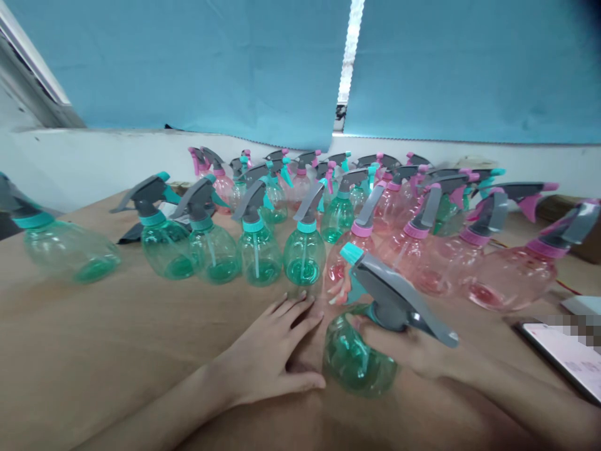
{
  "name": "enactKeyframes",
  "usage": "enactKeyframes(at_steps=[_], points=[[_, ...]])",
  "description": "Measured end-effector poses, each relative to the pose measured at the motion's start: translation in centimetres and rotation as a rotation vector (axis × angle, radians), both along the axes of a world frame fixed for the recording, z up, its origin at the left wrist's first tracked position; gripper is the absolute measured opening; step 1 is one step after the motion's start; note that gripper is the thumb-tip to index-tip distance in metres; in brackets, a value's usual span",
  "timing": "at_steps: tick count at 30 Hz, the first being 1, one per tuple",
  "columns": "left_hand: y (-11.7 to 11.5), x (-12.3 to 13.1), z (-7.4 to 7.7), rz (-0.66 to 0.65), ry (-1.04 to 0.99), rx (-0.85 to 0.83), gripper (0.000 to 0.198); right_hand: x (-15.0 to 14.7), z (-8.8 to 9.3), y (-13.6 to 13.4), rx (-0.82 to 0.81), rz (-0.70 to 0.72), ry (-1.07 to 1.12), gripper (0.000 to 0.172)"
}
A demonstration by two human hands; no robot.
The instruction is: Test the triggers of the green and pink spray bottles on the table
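My right hand (399, 344) is wrapped round a green spray bottle (359, 363) with a grey and turquoise trigger head, tilted near the table's front. Flat on the table, fingers spread, my left hand (272, 351) lies just left of that bottle and holds nothing. Beyond its fingertips stands an upright green spray bottle (304, 257), with another green spray bottle (260, 257) to its left. A pink spray bottle (350, 250) is partly hidden behind the held one.
Several more green and pink spray bottles crowd the table (117, 351) towards the back. At the right edge lies a phone (563, 357). A pink spray bottle (511, 275) stands behind it. Blue cloth (211, 69) covers the wall beyond.
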State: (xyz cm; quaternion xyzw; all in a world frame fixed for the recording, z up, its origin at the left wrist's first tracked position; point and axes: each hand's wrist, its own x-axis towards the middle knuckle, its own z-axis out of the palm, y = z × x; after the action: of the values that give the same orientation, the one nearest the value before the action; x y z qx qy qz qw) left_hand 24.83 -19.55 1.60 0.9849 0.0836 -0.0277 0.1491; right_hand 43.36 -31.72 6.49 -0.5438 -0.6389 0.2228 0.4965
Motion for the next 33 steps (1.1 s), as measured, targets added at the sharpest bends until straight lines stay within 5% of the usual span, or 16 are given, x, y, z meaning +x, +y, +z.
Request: enactKeyframes(at_steps=[13,22,33], points=[[0.07,-0.09,-0.27,-0.016,-0.053,-0.001,0.086,-0.11,0.44,0.57,0.056,0.083,0.049,0.042],[0.13,-0.26,-0.67,-0.014,-0.077,0.013,0.083,-0.34,0.36,0.57,0.112,-0.007,0.027,0.017],[0.14,-0.30,-0.57,-0.019,-0.075,0.028,0.083,-0.20,0.03,0.61,0.096,0.019,0.049,0.015]])
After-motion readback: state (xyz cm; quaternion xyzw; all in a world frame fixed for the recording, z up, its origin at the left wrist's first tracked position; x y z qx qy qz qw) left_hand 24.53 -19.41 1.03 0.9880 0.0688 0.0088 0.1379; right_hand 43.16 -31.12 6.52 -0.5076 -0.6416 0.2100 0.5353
